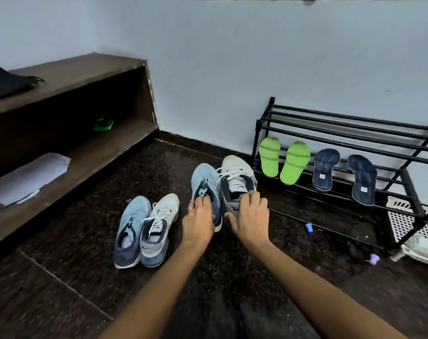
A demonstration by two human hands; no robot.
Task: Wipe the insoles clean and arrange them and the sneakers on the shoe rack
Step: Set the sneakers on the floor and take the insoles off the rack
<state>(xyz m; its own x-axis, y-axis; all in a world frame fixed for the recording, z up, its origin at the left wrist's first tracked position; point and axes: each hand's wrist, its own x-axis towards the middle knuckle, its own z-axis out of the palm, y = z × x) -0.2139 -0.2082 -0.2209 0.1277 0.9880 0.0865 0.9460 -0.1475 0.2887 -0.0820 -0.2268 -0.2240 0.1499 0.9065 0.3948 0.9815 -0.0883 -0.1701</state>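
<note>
My left hand (198,220) grips the heel of a light blue sneaker (204,182), fingers inside its opening. My right hand (251,217) holds the heel of a white sneaker (236,174) beside it, fingers hooked into the collar. Both shoes point toward the wall, just left of the black shoe rack (355,133). A second blue sneaker (131,226) and a second white sneaker (160,221) stand together on the floor to the left. Two green insoles (282,160) and two navy insoles (344,173) lean on the rack's lower tier.
A brown wooden shelf unit (85,152) runs along the left wall with white paper (29,177) and a green item (103,124) on it. A white plastic basket (413,228) sits under the rack's right end. Small blue (309,227) and purple (374,260) caps lie on the dark floor.
</note>
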